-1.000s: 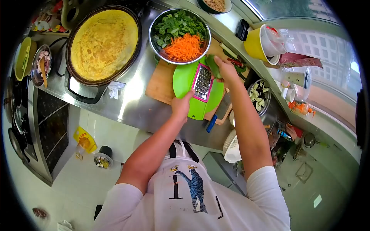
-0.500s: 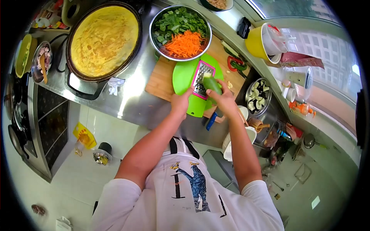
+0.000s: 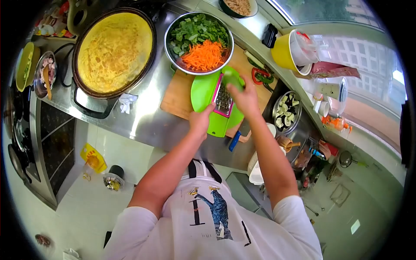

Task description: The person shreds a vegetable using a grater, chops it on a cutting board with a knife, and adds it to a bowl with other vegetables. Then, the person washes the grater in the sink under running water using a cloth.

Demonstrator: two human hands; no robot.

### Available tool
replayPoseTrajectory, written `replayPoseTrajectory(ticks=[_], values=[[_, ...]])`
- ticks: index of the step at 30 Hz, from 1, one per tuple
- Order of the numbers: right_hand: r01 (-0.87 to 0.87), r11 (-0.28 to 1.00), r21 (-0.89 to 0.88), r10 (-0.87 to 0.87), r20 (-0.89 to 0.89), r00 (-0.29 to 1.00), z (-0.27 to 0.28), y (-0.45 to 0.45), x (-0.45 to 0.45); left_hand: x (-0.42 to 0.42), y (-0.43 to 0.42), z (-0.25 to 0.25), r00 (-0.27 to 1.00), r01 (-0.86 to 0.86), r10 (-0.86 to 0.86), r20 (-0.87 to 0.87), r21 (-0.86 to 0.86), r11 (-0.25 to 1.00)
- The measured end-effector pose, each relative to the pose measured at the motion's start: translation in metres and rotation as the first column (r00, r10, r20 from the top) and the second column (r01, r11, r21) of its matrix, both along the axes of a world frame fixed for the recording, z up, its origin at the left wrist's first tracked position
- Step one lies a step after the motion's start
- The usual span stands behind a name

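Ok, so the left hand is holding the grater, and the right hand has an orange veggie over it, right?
Not quite: the veggie isn't orange. The head view shows the right hand with a green vegetable, a bit blurry, over the grater. The left hand is holding the grater, as you said. The orange shreds are in the metal bowl.

The left hand point(image 3: 200, 121) and right hand point(image 3: 245, 99) are viewed from close above by one head-worn camera, angled forward and steeply down over the counter point(image 3: 154, 123), with window point(image 3: 325, 12) and floor point(image 3: 97, 219) taken in by its wide, round field.
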State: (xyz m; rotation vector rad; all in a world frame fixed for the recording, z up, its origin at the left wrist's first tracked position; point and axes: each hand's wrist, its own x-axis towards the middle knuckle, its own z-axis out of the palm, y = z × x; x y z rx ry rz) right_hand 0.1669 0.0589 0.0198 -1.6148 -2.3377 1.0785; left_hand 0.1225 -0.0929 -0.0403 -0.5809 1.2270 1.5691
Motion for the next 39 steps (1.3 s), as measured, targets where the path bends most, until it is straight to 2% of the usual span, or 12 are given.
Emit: replayPoseTrajectory(ticks=[3,9,11,13,15,17,26,28,29,30,31,39], values=[[-0.084,0.996,0.008,0.082,0.130,0.988,0.026,-0.051,0.050,-0.005,-0.001,0.007,0.997,0.058,-0.056,0.062,-0.030,0.998],[-0.018,0.987,0.160,0.012,0.042,0.999,-0.035,0.001,0.004,0.006,-0.002,0.002,0.996,0.083,-0.083,-0.020,0.011,0.996],[0.084,0.996,0.019,-0.082,-0.113,0.990,-0.041,0.033,-0.017,0.006,0.001,0.010,0.999,0.050,-0.050,0.000,-0.009,0.999],[0.055,0.994,0.098,-0.037,-0.179,0.983,-0.040,0.025,-0.005,-0.002,0.005,0.011,1.000,0.021,-0.020,0.018,-0.019,1.000],[0.059,0.998,-0.039,-0.053,0.130,0.990,0.021,-0.018,0.011,0.000,0.000,0.008,0.997,0.068,-0.069,-0.022,-0.045,0.997],[-0.084,0.996,-0.012,0.085,0.176,0.981,0.018,-0.054,0.051,0.003,0.000,0.006,0.999,0.049,-0.048,0.018,-0.043,0.998],[0.001,0.977,0.213,0.007,-0.037,0.999,-0.051,0.045,0.026,0.005,0.004,0.005,1.000,0.016,-0.016,-0.017,0.011,1.000],[0.065,0.997,-0.047,-0.071,-0.123,0.990,-0.014,0.006,0.040,0.005,0.000,0.003,1.000,-0.003,0.003,0.001,-0.010,1.000],[-0.044,0.996,0.075,0.037,0.093,0.995,0.007,-0.016,0.045,0.006,-0.003,0.001,1.000,0.022,-0.022,-0.008,-0.002,1.000],[-0.006,1.000,-0.019,0.008,0.102,0.995,0.009,-0.038,0.056,0.004,-0.001,0.000,0.999,0.044,-0.043,-0.027,0.015,0.999],[-0.158,0.983,0.089,0.142,0.159,0.977,0.009,-0.054,0.058,0.001,0.002,0.001,0.999,0.038,-0.037,-0.034,0.023,0.999],[0.061,0.987,0.151,-0.073,0.078,0.994,-0.046,0.040,-0.018,0.001,-0.002,0.011,0.997,0.073,-0.073,-0.018,-0.030,0.997]])
